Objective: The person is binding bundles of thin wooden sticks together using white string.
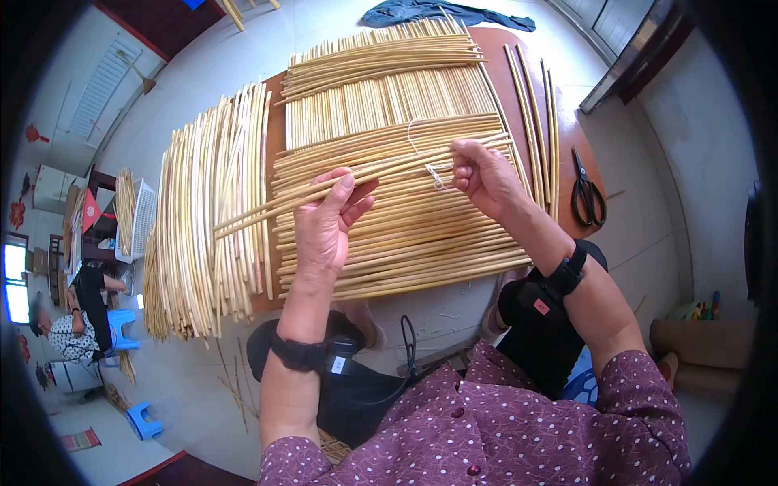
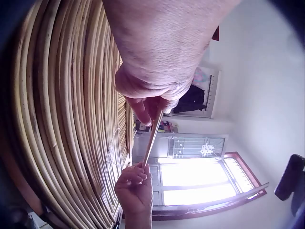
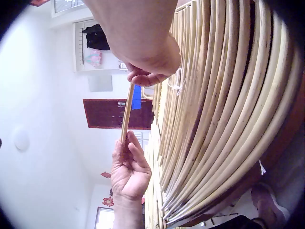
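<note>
Between both hands, a few thin peeled sticks [image 1: 397,169] are held at a slant above a layer of similar sticks [image 1: 405,251]. My left hand [image 1: 326,220] pinches them left of their middle, thumb on top; their left ends stick out past it. Near the right ends, my right hand [image 1: 489,180] pinches them between thumb and curled fingers. In the left wrist view the held sticks [image 2: 153,138] span the space between the hands. A white string [image 1: 435,175], looped and knotted, lies on the layer just left of my right hand.
Crosswise stick bundles [image 1: 381,61] lie over a mat of upright sticks [image 1: 348,109] on the brown table [image 1: 583,138]. Left stands a large spread of sticks [image 1: 211,194]. Black scissors [image 1: 587,198] and several loose sticks [image 1: 535,121] lie right. A person [image 1: 73,332] sits far left.
</note>
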Available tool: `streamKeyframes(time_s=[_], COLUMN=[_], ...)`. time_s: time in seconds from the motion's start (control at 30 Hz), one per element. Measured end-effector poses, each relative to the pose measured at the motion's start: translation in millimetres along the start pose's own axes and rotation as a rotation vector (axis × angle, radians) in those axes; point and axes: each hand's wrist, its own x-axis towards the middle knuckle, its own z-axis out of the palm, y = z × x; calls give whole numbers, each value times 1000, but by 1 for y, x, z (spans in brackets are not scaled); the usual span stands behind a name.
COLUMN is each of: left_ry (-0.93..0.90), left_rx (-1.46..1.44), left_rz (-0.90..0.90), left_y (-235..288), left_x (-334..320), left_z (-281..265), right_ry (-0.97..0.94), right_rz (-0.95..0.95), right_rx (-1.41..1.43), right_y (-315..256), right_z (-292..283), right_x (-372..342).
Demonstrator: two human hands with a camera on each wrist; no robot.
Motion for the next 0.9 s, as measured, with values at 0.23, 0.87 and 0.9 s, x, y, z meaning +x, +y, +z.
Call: streamKeyframes(time_s=[0.23,0.87,0.9], left_ry=[4,2,-1], left_rx=[-46,-17,-9], left_rz=[-9,-20,-13], left_y=[-1,2,3], left_x=[6,1,2], left_z=[-10,-4,-4], right_ry=[-30,-22,-20], right_rz=[36,56,58], right_rx=[18,46,41], right_y=[3,1,0], right_z=[2,6,6], right_x=[-1,-5,-5])
